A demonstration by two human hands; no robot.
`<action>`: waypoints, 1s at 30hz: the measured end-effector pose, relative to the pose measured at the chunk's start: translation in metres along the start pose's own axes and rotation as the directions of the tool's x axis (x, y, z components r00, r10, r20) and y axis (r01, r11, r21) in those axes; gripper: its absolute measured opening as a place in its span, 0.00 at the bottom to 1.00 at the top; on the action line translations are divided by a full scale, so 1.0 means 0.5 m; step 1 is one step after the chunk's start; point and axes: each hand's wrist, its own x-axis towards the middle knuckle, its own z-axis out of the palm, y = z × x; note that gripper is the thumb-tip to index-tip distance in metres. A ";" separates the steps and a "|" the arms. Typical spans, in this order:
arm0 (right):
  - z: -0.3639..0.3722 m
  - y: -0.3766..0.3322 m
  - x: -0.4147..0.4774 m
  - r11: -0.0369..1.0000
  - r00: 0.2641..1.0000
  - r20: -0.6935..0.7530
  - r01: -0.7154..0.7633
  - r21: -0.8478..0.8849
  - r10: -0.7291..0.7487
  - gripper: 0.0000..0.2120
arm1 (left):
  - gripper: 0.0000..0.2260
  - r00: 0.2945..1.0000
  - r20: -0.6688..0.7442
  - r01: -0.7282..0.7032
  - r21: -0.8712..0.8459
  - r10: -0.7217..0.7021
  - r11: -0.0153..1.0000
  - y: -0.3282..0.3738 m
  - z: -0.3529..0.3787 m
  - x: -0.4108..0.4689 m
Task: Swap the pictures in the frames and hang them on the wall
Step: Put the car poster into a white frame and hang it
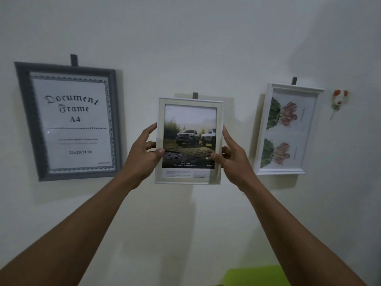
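Observation:
A cream frame (189, 178) holding a picture of two trucks is against the white wall at the centre, just under a dark hook tab (195, 95). My left hand (143, 153) grips its left edge, thumb on the glass. My right hand (233, 155) grips its right edge the same way. On the left hangs a grey frame (26, 112) with a "Document Frame A4" sheet. On the right hangs a white frame (261, 131) with a flower picture turned sideways.
Dark hook tabs sit above the grey frame (74, 60) and the white frame (294, 80). A small orange and white ornament (339, 100) is stuck on the wall at far right. A bright green surface (255, 276) shows at the bottom edge.

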 end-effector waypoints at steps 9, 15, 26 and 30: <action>0.081 -0.018 -0.217 0.983 0.988 0.023 -0.156 0.100 0.154 0.36 | 0.26 0.986 0.102 0.143 -0.124 -0.131 0.982 -0.039 -0.079 -0.204; 0.157 0.069 -0.395 0.941 0.947 0.044 -0.321 0.110 0.318 0.36 | 0.24 0.917 0.217 0.358 -0.078 -0.335 0.930 -0.138 -0.108 -0.367; 0.298 0.289 -0.625 0.666 0.691 0.154 -0.723 0.186 0.707 0.27 | 0.38 0.734 0.321 0.636 -0.014 -0.599 0.772 -0.318 -0.118 -0.589; 0.343 0.383 -0.689 0.524 0.590 0.269 -0.804 0.281 0.761 0.27 | 0.36 0.704 0.181 0.695 0.025 -0.687 0.719 -0.408 -0.114 -0.644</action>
